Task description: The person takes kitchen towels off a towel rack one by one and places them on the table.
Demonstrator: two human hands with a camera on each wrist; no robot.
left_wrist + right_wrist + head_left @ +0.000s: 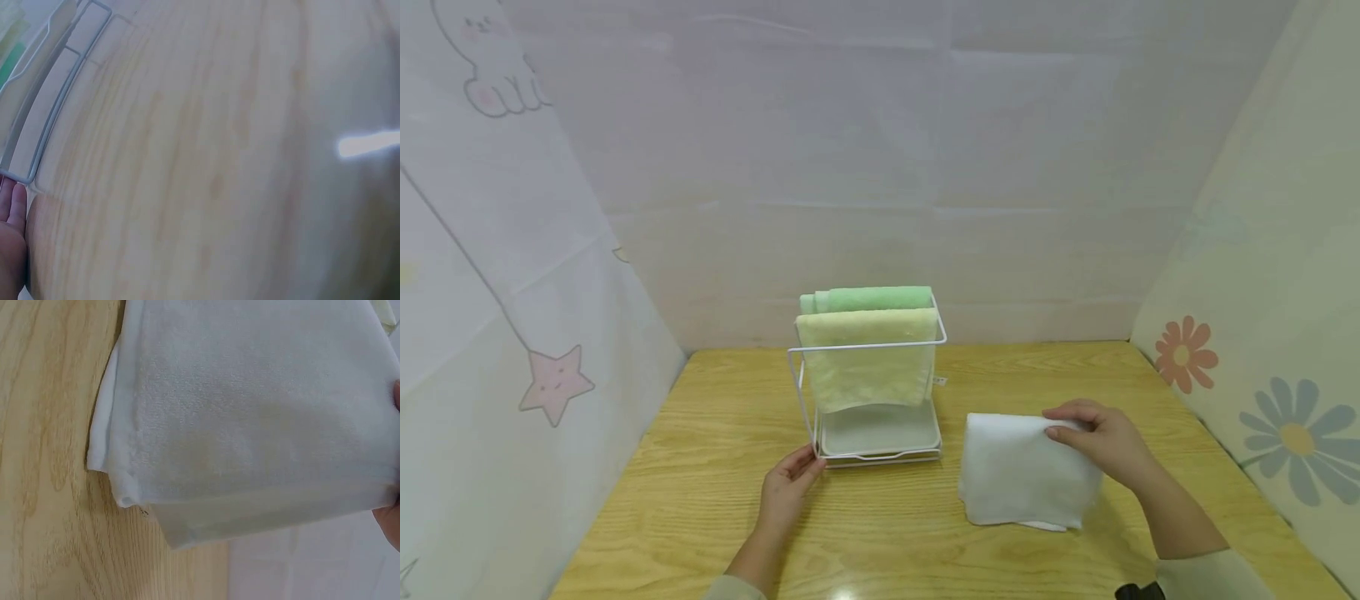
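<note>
A white wire towel rack (868,345) stands on the wooden table. A yellow towel (871,367) hangs over its front bar, with a green towel (883,297) behind it. My left hand (786,492) holds the rack's lower front left corner between thumb and fingers; the left wrist view shows this hand (11,244) only at its edge. To the right of the rack, a folded white towel (1026,475) hangs down from my right hand (1101,437), which pinches its top edge near the right corner. The towel (250,406) fills much of the right wrist view.
A pale tray (880,429) sits in the base of the rack. Printed cloth walls (880,167) enclose the wooden table (715,417) at the back and both sides. A small white tag (939,381) shows beside the rack's right side.
</note>
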